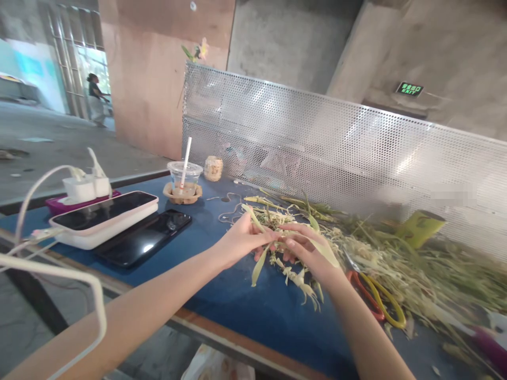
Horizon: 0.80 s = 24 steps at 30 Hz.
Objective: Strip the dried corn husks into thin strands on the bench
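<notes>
Above the blue tabletop, my left hand (245, 237) and my right hand (307, 248) meet, their fingertips close together. Pale green leaf strips (259, 266) stick out from between the fingers of both hands, which are closed on them. Below and behind the hands lies a bundle of pale dried plant stalks and flowers (299, 279). To the right of my right wrist rest scissors (380, 301) with one red and one yellow handle, partly under plant scraps. The exact grip of the fingertips is hard to make out.
A heap of dried plants (415, 269) covers the table's right side. On the left are a black phone (146, 237), a white-cased phone (106, 216) with cables and chargers (85, 187). A plastic cup (184, 177) with a straw stands farther back, before a perforated metal screen (317, 137). Someone (96, 100) stands far off.
</notes>
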Tool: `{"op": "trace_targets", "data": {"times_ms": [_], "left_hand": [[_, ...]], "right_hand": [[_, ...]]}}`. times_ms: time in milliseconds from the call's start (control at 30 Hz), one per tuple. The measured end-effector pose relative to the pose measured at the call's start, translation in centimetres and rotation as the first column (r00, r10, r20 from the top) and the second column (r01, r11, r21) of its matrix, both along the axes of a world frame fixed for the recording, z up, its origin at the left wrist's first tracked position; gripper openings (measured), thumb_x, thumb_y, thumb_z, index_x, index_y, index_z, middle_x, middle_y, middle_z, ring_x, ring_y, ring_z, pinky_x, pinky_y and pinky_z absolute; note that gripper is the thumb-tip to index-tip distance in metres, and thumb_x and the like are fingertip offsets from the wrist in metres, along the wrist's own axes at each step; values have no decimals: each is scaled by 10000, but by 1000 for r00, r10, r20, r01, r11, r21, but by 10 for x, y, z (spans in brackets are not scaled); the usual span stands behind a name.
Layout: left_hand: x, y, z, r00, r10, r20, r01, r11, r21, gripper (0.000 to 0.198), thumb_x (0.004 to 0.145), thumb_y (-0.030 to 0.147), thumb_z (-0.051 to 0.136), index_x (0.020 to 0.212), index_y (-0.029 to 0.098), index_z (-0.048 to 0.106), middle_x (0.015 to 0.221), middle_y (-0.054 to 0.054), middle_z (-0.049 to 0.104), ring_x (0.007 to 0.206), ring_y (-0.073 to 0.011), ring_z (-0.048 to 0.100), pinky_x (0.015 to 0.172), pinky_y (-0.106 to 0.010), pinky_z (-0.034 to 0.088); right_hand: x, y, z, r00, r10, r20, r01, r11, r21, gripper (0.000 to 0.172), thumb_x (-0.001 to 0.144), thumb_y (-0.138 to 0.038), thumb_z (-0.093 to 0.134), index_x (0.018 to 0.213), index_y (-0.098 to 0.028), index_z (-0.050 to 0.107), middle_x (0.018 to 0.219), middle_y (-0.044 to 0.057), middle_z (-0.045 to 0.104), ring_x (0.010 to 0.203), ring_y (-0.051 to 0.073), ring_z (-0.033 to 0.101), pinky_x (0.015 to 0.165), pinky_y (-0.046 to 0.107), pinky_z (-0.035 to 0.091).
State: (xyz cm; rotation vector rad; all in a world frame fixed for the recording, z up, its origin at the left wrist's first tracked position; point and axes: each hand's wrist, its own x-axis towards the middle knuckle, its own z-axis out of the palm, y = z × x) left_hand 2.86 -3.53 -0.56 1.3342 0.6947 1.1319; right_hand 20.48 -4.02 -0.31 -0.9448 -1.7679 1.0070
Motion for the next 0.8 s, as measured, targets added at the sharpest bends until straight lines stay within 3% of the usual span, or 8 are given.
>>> {"op": "trace_targets", "data": {"times_ms": [100, 200, 267, 433, 500, 633, 700, 800], "left_hand": [[2, 0, -2, 998, 44, -48, -43, 999, 22, 1034, 651, 281, 707, 1366, 79, -13, 702, -52, 631, 521, -134, 551, 392, -220, 359], [3, -1, -2, 998, 34, -49, -33, 999, 21, 1076, 638, 219, 718, 1379, 107, -54, 793, -76, 646, 670, -163, 600, 553, -268, 449], [4, -2, -1, 999, 8, -41, -7, 999, 31, 1108, 649, 188, 707, 1379, 129, -125, 815, -72, 649, 697, -161, 602, 616, -292, 455], [4, -5, 1, 996, -50, -79, 53, 998, 36, 1121, 678, 202, 687, 1365, 147, -197, 829, -75, 661, 684, -157, 604, 601, -285, 446], [4, -5, 0, 994, -28, -102, 32, 999, 35, 1101, 696, 238, 676, 1366, 139, -191, 801, -71, 669, 676, -160, 614, 599, -284, 452], [4, -3, -2, 993, 70, -98, -63, 995, 77, 1040, 749, 292, 624, 1362, 120, -198, 769, -88, 688, 682, -175, 640, 543, -245, 446], [4, -3, -3, 995, 84, -56, -77, 990, 119, 1048, 755, 283, 621, 1353, 122, -223, 763, -94, 694, 664, -181, 646, 507, -231, 446], [4, -3, -1, 998, 45, -43, -39, 990, 134, 1065, 764, 277, 611, 1329, 135, -281, 740, -104, 697, 587, -192, 645, 387, -201, 406]], "right_hand": [[-5, -2, 2, 986, -163, 38, 155, 976, 154, 109, 696, -274, 628, 757, -201, 681, 752, 27, 672, 658, 151, 608, 600, 271, 482], [-7, -6, 4, 969, -246, 37, 231, 944, 236, 86, 701, -241, 617, 688, -222, 700, 741, 17, 677, 715, 160, 612, 665, 275, 482], [-6, -7, 4, 956, -292, 33, 277, 933, 232, 89, 694, -261, 624, 669, -224, 702, 723, 16, 675, 685, 161, 608, 646, 274, 480], [-3, 0, -1, 928, -369, -54, 372, 922, 108, 171, 685, -353, 636, 651, -195, 692, 654, 30, 644, 635, 155, 584, 612, 275, 469], [-4, 2, -4, 941, -307, -145, 306, 952, -23, 235, 685, -406, 631, 677, -178, 686, 659, 35, 632, 640, 147, 577, 617, 272, 472], [-10, -1, -6, 950, -73, -305, -11, 965, -264, 306, 718, -449, 600, 849, -176, 648, 733, 28, 609, 656, 129, 570, 587, 263, 482], [-13, -3, -7, 944, 11, -329, -109, 953, -281, 290, 708, -402, 633, 905, -191, 617, 710, 5, 592, 621, 113, 552, 559, 252, 478], [-16, -4, -8, 940, 71, -335, -156, 959, -236, 232, 705, -341, 652, 857, -174, 599, 597, -25, 555, 517, 83, 497, 501, 222, 433]]}}
